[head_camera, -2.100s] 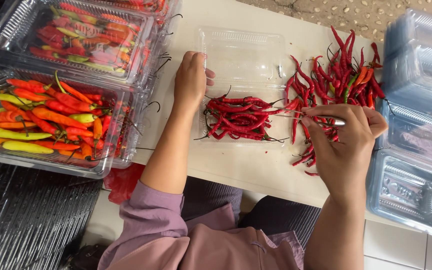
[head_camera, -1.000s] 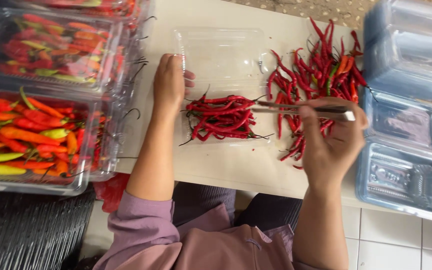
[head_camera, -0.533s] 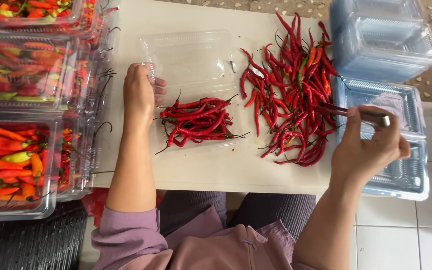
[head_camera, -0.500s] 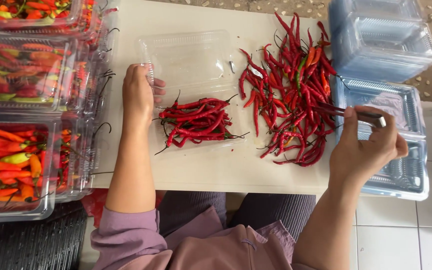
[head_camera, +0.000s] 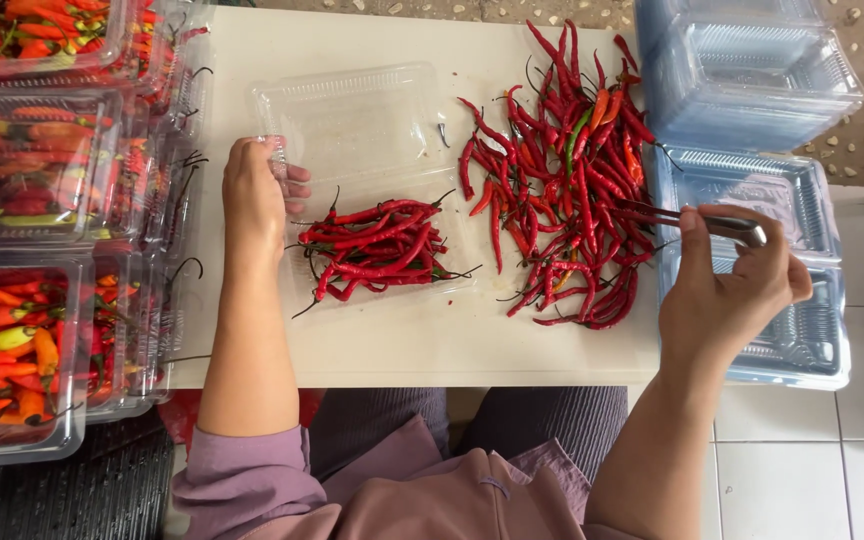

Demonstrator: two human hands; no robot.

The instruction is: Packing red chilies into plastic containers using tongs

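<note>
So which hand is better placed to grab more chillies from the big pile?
Probably the right hand: its metal tongs already reach the loose chilli pile. The left hand holds the clear tray.

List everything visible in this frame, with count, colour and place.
open clamshell tray: one, clear, table centre
chillies in tray: small bunch, red, tray's near half
loose chilli pile: one heap, red with a few orange and green, table right
tongs: one, metal, tips at the pile
empty trays: stacks, clear bluish, far right
filled boxes: several, clear, red, orange and green chillies, left
table: one, cream
left hand: grip on tray edge
right hand: grip on tongs
</note>
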